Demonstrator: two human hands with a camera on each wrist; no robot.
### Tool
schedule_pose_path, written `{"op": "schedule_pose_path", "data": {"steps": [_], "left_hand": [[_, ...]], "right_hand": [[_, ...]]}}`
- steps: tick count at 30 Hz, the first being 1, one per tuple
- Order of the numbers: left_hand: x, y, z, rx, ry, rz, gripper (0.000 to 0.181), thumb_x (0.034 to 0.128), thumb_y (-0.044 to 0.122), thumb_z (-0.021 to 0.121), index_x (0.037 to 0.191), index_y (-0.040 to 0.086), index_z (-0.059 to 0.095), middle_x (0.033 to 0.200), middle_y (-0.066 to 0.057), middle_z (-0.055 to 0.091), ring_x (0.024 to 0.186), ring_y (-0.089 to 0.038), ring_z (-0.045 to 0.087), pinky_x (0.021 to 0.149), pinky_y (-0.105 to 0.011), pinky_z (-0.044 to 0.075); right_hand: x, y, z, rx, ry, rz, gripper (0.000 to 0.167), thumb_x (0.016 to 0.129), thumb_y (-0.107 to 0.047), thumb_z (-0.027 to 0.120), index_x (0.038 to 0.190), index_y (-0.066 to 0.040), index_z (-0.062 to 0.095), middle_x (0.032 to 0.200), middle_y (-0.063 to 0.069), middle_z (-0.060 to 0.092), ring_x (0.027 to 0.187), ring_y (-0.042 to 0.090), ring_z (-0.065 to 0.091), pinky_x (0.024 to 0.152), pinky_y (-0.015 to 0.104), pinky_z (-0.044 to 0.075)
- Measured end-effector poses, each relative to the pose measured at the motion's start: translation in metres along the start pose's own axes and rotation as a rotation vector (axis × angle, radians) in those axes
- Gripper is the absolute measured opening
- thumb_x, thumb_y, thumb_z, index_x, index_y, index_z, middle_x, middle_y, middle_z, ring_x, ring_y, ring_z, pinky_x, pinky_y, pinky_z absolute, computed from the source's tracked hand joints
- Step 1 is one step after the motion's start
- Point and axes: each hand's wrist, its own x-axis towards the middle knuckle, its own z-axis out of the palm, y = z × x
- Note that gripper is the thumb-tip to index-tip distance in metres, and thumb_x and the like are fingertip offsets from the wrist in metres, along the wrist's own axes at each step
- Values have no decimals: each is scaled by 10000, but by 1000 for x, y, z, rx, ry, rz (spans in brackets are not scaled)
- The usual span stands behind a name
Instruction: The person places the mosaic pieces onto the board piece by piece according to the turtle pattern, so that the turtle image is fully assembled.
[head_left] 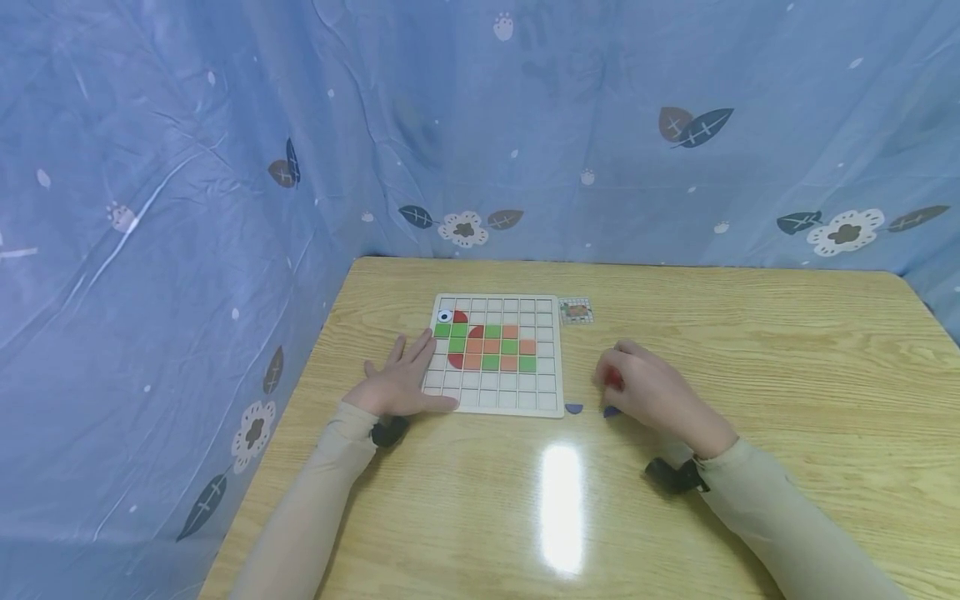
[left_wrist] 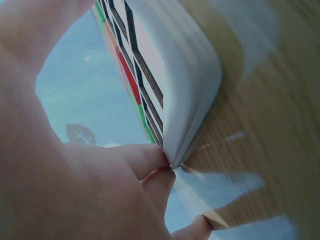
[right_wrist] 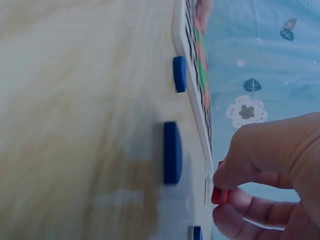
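Observation:
A white gridded board [head_left: 487, 401] lies on the table, bearing green, orange and red tiles and a round eye tile [head_left: 445, 317]. Spread fingers of my left hand [head_left: 401, 387] rest against the board's left edge, with the thumb along its near edge. Right of the board, my right hand [head_left: 648, 387] pinches a small red piece [right_wrist: 220, 195] between thumb and fingers, just above the table. A blue half-round piece [head_left: 573, 408] lies by the board's near right corner. Another blue piece [head_left: 611, 412] is partly hidden under the right hand. The right wrist view shows a third blue piece [right_wrist: 198, 233].
A small printed card [head_left: 576, 311] with a gridded picture lies beside the board's far right corner. The wooden table [head_left: 787, 350] extends to the right. A blue patterned curtain [head_left: 585, 125] hangs behind and along the left side.

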Motion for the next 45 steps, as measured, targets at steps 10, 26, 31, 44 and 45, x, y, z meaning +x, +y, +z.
{"op": "schedule_pose_path", "data": {"steps": [10,26,31,44,45], "left_hand": [[-1,-1,1,3,5,-1,1200,834,755,659,1693,150,80,1778,-4,-17,1616,-432,-58,1061,-912,100],[1,-2,3,-4,3,-6,1208,826,764,663,1693,154,84,1778,-7,-13,1615,-435,-59,1062,-912,85],[1,-2,3,-8,1,-8,1213,824,764,668,1694,158,78,1778,-1,-16,1616,-425,-71,1070,-907,76],[0,0,1,-2,7,-8,1218,825,776,659,1694,164,63,1777,3,-24,1616,-428,-69,1080,-900,65],[0,0,1,-2,7,-7,1219,826,776,659,1694,164,62,1777,2,-24,1615,-429,-69,1079,-901,66]], "right_hand": [[38,-14,4,70,11,-59,95,845,-24,699,885,-109,690,878,36,544,833,194,541,652,304,442],[107,-27,16,133,-49,-121,80,885,-70,766,906,-102,696,870,43,566,853,209,499,747,346,424],[122,-30,18,152,-101,-105,50,898,-72,734,909,-110,703,893,49,575,845,212,514,739,349,436],[141,-31,30,160,-199,-55,150,886,-76,735,1029,-110,766,1022,48,639,907,211,586,829,368,519],[142,-31,30,158,-202,-51,161,888,-78,737,1042,-106,772,1030,47,645,916,210,591,847,369,523]]}}
